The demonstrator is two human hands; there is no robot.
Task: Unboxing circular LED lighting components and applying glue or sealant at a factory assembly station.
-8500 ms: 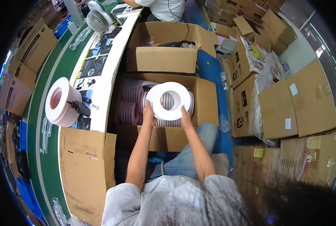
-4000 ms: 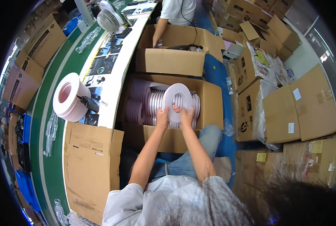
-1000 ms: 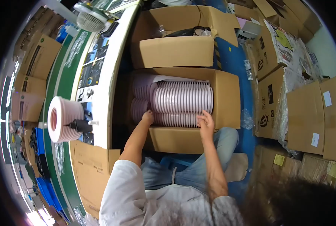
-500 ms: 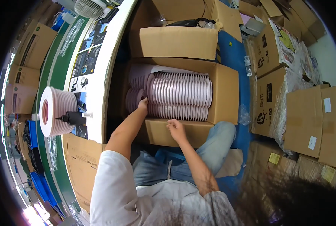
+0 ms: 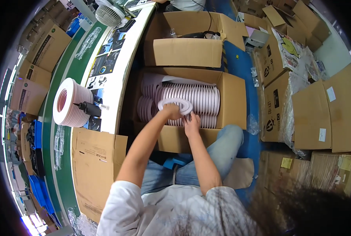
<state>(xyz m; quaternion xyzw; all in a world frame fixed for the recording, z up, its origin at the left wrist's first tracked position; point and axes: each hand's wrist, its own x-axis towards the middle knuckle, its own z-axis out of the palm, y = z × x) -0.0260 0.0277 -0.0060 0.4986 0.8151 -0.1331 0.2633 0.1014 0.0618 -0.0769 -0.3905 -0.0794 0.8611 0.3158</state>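
A flat white plastic ring [image 5: 187, 105] is held up over an open cardboard box [image 5: 233, 96]. My left hand [image 5: 173, 111] grips it, the fingers closed through its middle and partly hidden. At the ring's lower right edge, my right hand [image 5: 192, 126] has its fingertips on the rim. Inside the box, rows of similar white rings [image 5: 203, 98] stand on edge, packed side by side. A sheet of pale wrapping [image 5: 189, 80] lies along their far side.
On the white bench [image 5: 122, 88] at left stand a stack of white rings [image 5: 63, 100] and a black bottle-like tool [image 5: 89, 109] with a pointed tip. Another open box [image 5: 187, 53] is behind. Large cartons [image 5: 276, 106] stand at right. A fan [image 5: 108, 16] sits at the bench's far end.
My left hand has lifted a ring from the box's left side and brought it right and nearer. The right hand has moved up to meet its rim. The view has shifted slightly.
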